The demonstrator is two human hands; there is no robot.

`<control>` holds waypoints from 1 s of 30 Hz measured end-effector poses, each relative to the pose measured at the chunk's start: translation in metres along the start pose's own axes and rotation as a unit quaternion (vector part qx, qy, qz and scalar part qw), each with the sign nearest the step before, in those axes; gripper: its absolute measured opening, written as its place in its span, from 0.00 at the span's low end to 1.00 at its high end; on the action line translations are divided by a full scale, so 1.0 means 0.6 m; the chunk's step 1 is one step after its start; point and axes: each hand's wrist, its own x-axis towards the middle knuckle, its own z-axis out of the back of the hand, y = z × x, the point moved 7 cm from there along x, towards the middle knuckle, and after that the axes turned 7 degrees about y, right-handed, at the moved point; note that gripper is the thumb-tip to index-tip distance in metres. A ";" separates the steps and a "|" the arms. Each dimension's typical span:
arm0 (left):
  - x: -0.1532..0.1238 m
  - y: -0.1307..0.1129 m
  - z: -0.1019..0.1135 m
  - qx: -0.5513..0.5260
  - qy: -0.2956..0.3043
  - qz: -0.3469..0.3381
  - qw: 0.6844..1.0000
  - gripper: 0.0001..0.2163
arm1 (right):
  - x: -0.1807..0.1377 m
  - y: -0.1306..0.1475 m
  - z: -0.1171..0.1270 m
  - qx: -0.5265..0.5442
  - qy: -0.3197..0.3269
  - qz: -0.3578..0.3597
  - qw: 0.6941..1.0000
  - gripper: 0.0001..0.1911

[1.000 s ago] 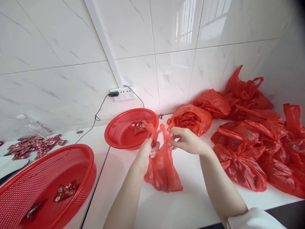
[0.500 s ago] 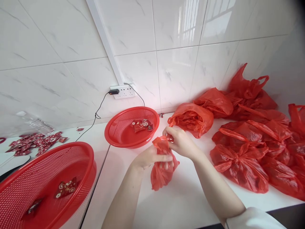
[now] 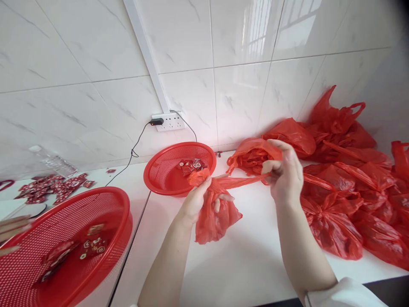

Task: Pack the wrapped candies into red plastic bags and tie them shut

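Red bag (image 3: 217, 226) hangs below and just right of the left hand (image 3: 198, 198); left hand is clamped around its gathered neck, fingers partly covered by the film. Right hand (image 3: 286, 177) is closed on the end of a stretched red strip (image 3: 244, 182) of the same bag, strip running nearly level between the hands. Hands well apart. Cannot tell if the bag's bottom touches the white table (image 3: 236, 277).

Versus half a second ago: right hand was up against the left at the bag's neck, now out to the right with the strip drawn taut. Co-worker's hand (image 3: 14, 230) has come in at far left, over the large basket (image 3: 123, 213), and more red shows among the packets (image 3: 92, 247) inside.

Around: small basket (image 3: 155, 172) just beyond the left hand, few wrapped packets in it, bag top overlapping its near rim in view. Open bag (image 3: 251, 155) behind the right hand, partly hidden by it. Filled bags (image 3: 335, 226) heaped right of the right hand and forearm, blocking that side. Large basket left of the left forearm. Past it, packet pile (image 3: 54, 187) and clear bottle (image 3: 57, 164). Power strip (image 3: 171, 122) on the wall beyond the small basket.
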 end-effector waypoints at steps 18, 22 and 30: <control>-0.010 -0.024 0.020 0.045 -0.096 -0.134 0.985 0.20 | -0.031 -0.010 -0.099 -0.346 0.268 0.055 0.898 0.07; -0.008 -0.025 0.011 0.037 -0.076 -0.150 0.985 0.15 | -0.041 0.002 -0.117 -0.295 0.292 0.109 0.903 0.05; -0.010 -0.038 0.051 -0.044 -0.123 -0.144 0.981 0.17 | -0.062 0.025 -0.135 -0.295 0.344 0.208 0.867 0.09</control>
